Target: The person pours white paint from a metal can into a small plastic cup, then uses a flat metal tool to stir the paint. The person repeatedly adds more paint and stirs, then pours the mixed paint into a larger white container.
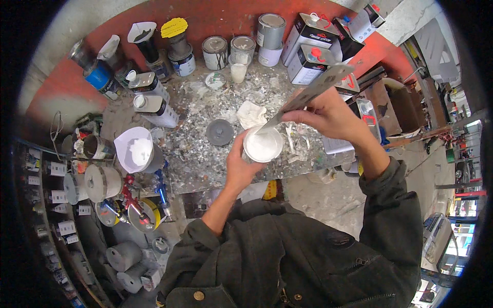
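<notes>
My left hand [239,168] is wrapped round a cup of white paint [263,146] at the front of the paint-spattered bench [197,169]. My right hand [328,117] grips a long flat metal mixing stick [317,86], which slants down to the left with its lower end at the paint in the cup. Just left of the cup lies a round grey lid [220,132]. Behind the cup is a crumpled white paper or cloth [251,114].
Paint cans [214,53] and metal solvent tins [307,64] line the bench's back. A small cup [238,72] stands before them. At left are a white-lined paint container [138,149], a red spray gun [132,201] and a blue one [162,191]. A cardboard box [403,105] sits right.
</notes>
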Tool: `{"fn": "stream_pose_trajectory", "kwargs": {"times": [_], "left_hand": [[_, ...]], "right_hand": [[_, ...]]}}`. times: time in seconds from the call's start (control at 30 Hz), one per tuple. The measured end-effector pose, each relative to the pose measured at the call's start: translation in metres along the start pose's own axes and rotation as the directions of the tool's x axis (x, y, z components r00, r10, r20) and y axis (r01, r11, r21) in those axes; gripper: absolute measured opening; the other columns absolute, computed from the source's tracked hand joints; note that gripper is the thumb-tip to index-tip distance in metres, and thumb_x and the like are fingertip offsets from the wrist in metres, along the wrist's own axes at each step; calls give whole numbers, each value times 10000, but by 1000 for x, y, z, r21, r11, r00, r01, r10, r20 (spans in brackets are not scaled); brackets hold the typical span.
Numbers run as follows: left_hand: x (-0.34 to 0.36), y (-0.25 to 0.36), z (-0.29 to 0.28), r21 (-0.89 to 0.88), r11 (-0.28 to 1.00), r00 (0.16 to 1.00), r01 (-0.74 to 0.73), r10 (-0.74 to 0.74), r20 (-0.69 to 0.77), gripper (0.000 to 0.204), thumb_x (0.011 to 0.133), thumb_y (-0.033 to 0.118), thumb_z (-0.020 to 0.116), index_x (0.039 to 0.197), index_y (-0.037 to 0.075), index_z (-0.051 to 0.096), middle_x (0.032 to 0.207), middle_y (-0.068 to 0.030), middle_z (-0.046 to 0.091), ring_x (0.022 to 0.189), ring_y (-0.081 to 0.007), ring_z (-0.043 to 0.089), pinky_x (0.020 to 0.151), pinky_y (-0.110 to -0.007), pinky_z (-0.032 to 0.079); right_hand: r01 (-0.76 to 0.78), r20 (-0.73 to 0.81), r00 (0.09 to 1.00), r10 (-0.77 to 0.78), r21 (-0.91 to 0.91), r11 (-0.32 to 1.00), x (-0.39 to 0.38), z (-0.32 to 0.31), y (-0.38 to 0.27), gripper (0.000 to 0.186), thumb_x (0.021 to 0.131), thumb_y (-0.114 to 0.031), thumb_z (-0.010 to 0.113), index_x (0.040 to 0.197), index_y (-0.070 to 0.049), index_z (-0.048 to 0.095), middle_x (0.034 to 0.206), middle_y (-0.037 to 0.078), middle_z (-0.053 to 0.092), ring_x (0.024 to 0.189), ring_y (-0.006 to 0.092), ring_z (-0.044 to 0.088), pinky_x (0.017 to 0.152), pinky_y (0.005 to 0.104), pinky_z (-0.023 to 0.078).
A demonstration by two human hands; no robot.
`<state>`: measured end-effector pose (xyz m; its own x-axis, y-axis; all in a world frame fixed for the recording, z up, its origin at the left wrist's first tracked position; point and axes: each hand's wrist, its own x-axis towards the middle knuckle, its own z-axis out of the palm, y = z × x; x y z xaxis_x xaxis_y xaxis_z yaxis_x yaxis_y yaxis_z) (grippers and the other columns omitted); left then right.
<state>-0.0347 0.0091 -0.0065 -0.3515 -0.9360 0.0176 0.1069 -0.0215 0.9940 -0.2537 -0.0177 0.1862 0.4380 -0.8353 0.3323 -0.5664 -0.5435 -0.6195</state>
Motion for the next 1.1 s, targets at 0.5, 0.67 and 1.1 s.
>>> {"fn": "stream_pose_trajectory", "kwargs": {"times": [0.5,0.67,1.1], "left_hand": [[14,7,6,15,1000,999,-20,20,-33,850,673,16,907,1407,41,481,1324,-95,620,1246,-210,597,1073,-356,467],[17,6,6,16,999,999,-27,28,-30,881,662,8,915,1417,37,462,1347,-95,599,1251,-212,592,1087,-354,464],[25,7,12,52,999,995,-8,13,-102,870,657,9,914,1411,42,482,1325,-85,618,1215,-205,610,1047,-350,491]], "right_hand": [[-140,-199,972,125,-62,988,-10,7,-48,186,904,-105,763,1069,-20,781,774,68,719,640,133,608,593,284,448],[-175,-197,969,147,-134,975,-1,-10,-42,192,908,-67,751,1090,-8,775,708,20,678,617,51,536,572,235,401],[-260,-165,951,263,35,965,-23,24,-35,218,934,-110,742,1133,-24,763,870,59,748,673,91,601,605,262,457]]}}
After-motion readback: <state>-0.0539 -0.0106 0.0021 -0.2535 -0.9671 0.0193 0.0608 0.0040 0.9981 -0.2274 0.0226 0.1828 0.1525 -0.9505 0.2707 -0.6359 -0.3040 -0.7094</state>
